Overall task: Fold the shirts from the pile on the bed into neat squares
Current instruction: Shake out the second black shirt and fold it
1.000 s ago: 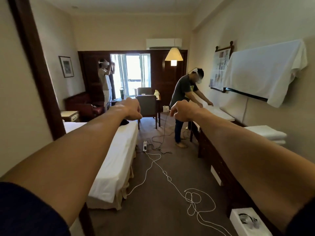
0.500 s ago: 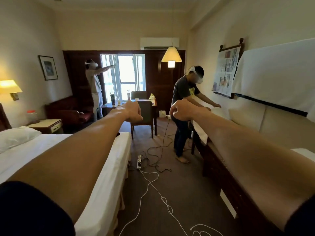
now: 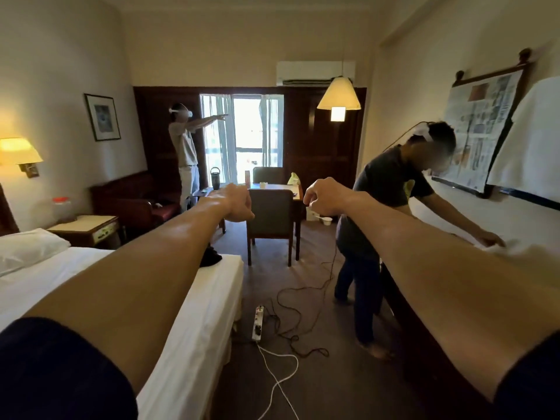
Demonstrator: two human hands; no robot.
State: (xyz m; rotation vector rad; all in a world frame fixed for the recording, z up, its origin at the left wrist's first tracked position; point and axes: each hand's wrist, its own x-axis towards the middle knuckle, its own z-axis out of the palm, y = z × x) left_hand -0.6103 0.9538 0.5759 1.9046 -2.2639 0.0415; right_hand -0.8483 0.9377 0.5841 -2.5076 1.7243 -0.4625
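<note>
Both my bare arms reach straight out in front of me at chest height. My left hand [image 3: 238, 203] is curled into a fist and holds nothing. My right hand [image 3: 321, 197] also has its fingers curled downward around nothing. Under my left arm lies the bed [image 3: 209, 298] with a white sheet. A small dark garment [image 3: 211, 256] sits on the bed's far corner, partly hidden by my left forearm. No pile of shirts shows elsewhere on the bed.
A pillow [image 3: 27, 250] lies at the bed's head, beside a nightstand [image 3: 88, 227]. A power strip [image 3: 258, 322] and cables cross the carpet. One person [image 3: 391, 225] bends over the long desk on the right; another [image 3: 185, 153] stands by the window. A chair [image 3: 270, 219] and table stand ahead.
My view has swung left and moved forward, bringing the bed, pillow and wall lamp into sight. Both arms stay outstretched; my right hand's fingers have loosened slightly.
</note>
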